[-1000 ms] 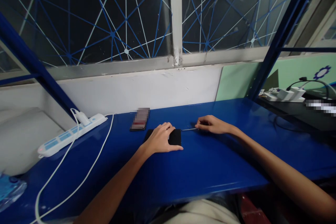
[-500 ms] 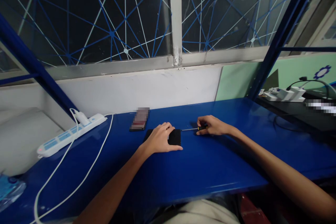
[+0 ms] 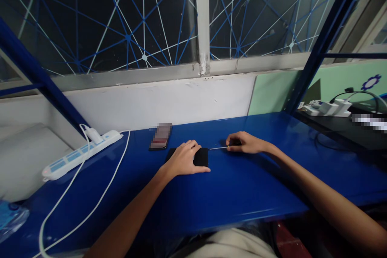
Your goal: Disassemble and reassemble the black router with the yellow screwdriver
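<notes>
Blue desk (image 3: 242, 189): left hand (image 3: 183, 159), fingers spread, clasps black box (image 3: 202, 157); right hand (image 3: 246, 142) pinches screwdriver (image 3: 217, 148), well inside the front edge (image 3: 256, 213).

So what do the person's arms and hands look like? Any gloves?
No gloves! The left hand and right hand are bare, and I see no rings or watch. The left forearm and right forearm look slim, with no sleeves showing.

Screwdriver (image 3: 218, 148) right of box (image 3: 201, 157), phone (image 3: 160, 137) behind, power strip (image 3: 77, 158) left.
</notes>
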`<state>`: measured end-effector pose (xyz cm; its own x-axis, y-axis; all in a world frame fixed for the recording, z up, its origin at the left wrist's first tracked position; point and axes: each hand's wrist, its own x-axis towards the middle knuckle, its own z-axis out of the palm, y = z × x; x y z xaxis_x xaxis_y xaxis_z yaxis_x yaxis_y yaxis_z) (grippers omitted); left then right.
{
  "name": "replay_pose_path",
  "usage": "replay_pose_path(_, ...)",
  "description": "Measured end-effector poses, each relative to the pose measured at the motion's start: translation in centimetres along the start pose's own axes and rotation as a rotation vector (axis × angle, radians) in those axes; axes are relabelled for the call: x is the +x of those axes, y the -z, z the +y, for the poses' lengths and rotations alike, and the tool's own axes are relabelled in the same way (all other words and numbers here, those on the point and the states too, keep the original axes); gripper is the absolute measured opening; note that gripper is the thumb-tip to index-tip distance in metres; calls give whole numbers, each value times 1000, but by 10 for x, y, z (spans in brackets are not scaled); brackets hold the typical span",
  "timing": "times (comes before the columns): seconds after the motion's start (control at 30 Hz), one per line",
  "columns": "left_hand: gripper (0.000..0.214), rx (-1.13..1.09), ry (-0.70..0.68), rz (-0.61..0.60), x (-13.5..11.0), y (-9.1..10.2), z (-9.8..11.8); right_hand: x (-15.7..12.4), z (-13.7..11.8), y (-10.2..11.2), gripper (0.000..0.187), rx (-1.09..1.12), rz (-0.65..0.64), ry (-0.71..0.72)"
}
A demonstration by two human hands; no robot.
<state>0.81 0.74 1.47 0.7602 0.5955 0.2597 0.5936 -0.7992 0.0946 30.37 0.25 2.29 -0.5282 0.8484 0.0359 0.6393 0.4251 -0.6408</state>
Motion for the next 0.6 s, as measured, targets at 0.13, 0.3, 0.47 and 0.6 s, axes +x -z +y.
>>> replay_pose_path(0.13,81,3,6,3,0,0,0,1,-3,2,34,-36,-30,-26)
replay_pose_path(0.3,82,2,3,5,0,0,0,2,2,-3,31,15,17,1)
replay_pose_path(0.47,82,-3,12,-7,0,1,1,2,5,-5,27,4,26,17)
replay_pose_path(0.6,82,-6,13,-9,1,2,2,1,1,-4,30,-7,30,27)
